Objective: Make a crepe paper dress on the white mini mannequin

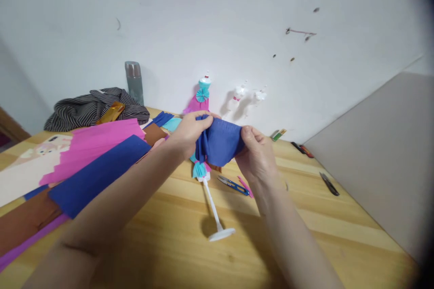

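Between my hands a piece of dark blue crepe paper is stretched out, with gathered folds at its left end. My left hand pinches the folded end, and my right hand grips the right edge between thumb and fingers. Just below the paper, a white stand with a round foot lies on the table, with turquoise crepe paper around its upper end. The blue paper and my hands hide part of what is behind them. Blue-handled thread snips and a pink pen-like stick lie close to my right wrist.
Long crepe paper strips, including a pink one and a blue one, cover the table's left side. Behind them are a striped cloth and a flask. White figures stand by the wall; a dark tool lies right.
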### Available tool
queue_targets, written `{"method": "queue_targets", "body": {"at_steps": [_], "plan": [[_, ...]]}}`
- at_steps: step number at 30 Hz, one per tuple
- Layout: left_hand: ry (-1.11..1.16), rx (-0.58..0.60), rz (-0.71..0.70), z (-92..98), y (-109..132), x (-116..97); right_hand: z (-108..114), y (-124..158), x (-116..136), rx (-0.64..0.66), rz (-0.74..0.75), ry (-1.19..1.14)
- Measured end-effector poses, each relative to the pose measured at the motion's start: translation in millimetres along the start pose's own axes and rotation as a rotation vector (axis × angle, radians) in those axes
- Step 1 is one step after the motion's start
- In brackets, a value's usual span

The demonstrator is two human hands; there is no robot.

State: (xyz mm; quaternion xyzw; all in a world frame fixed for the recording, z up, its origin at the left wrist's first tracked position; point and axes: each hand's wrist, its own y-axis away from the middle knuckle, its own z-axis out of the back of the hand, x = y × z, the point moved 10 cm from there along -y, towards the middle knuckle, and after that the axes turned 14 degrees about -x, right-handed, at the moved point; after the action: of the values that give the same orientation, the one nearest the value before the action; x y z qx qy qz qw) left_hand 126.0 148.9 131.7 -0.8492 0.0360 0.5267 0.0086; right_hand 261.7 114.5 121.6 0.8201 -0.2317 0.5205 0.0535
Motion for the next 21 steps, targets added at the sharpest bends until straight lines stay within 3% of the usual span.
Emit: {"method": "queue_targets", "body": {"at_steps": [7,12,21], "plan": [[0.038,0.131,0.148,-5.7,-1.8,36.7,3.6,-6.2,-27.2,-0.003,-0.095,0.038],[-0.004,0.079,0.207,5.8,-12.8,54.0,8.4,-11.0,-37.3,0.023,-0.185,0.106],[-0.041,0.104,0.229,5.2,-14.7,59.3,12.0,-18.1,-32.4,0.036,-0.152,0.172]]}}
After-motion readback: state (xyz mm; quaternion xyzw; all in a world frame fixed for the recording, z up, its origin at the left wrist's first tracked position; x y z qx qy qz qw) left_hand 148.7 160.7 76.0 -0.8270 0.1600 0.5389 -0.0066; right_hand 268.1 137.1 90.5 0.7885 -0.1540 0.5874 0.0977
